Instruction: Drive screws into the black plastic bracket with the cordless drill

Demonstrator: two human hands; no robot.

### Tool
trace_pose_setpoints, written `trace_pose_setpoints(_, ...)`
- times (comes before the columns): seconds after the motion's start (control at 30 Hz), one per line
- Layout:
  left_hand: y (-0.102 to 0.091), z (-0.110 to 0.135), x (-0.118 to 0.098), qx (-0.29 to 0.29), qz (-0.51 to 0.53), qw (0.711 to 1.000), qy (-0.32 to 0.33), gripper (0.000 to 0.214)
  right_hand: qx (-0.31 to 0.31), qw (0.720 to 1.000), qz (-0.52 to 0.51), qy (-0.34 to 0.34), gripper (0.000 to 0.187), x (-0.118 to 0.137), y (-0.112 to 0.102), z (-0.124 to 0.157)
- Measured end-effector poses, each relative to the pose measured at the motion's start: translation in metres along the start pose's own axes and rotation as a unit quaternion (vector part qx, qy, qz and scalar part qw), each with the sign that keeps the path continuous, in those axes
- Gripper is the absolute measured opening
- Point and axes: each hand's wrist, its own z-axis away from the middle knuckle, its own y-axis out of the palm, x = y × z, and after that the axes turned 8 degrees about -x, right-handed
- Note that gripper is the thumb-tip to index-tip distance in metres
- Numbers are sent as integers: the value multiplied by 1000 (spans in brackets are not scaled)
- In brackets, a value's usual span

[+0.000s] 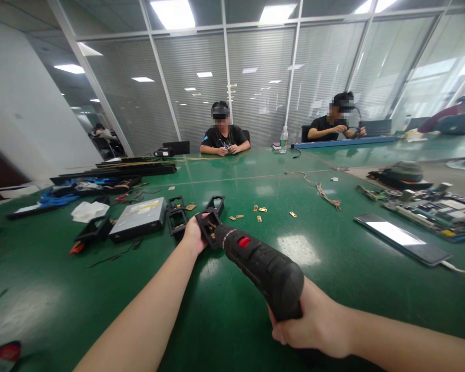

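Observation:
My right hand [313, 320] is wrapped round the grip of a black cordless drill [263, 266] with a red switch on top. The drill points forward and left, its nose at a black plastic frame [206, 221]. Pinched at its left side, that frame is held by my left hand [195, 235]. Something brass-coloured shows inside the frame, where the drill tip meets it; the exact contact is hidden. Just beyond lie more black frames [177, 222]. Several small brass plates [259, 218] are scattered to the right of them on the green table.
A silver disc drive [139, 218] and a crumpled white tissue [89, 211] lie at the left. On the right are a phone [401, 238] with a cable, circuit boards [442, 206] and a tan cord [327, 196]. Several people sit across the table, near a water bottle [283, 139].

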Motion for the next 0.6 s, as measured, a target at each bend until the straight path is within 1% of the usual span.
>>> trace_pose_setpoints(0.1, 0, -1, 0, -6, 6, 1000, 3, 17, 13, 997, -36, 67, 23, 0, -1, -1)
trace_pose_setpoints(0.2, 1, -2, 1, -13, 9, 1000, 10, 18, 20, 993, -62, 102, 22, 1, -2, -1)
trace_pose_setpoints(0.43, 2, 1, 0, -7, 6, 1000, 9, 19, 1, 992, -52, 118, 23, 1, -1, 2)
trace_pose_setpoints(0.5, 2, 2, 0, -6, 5, 1000, 9, 18, -6, 991, -58, 118, 28, 0, 0, 3)
trace_pose_setpoints(0.6, 2, 2, 0, -5, 3, 1000, 6, 17, -17, 989, -79, 121, 42, 0, 0, 3)
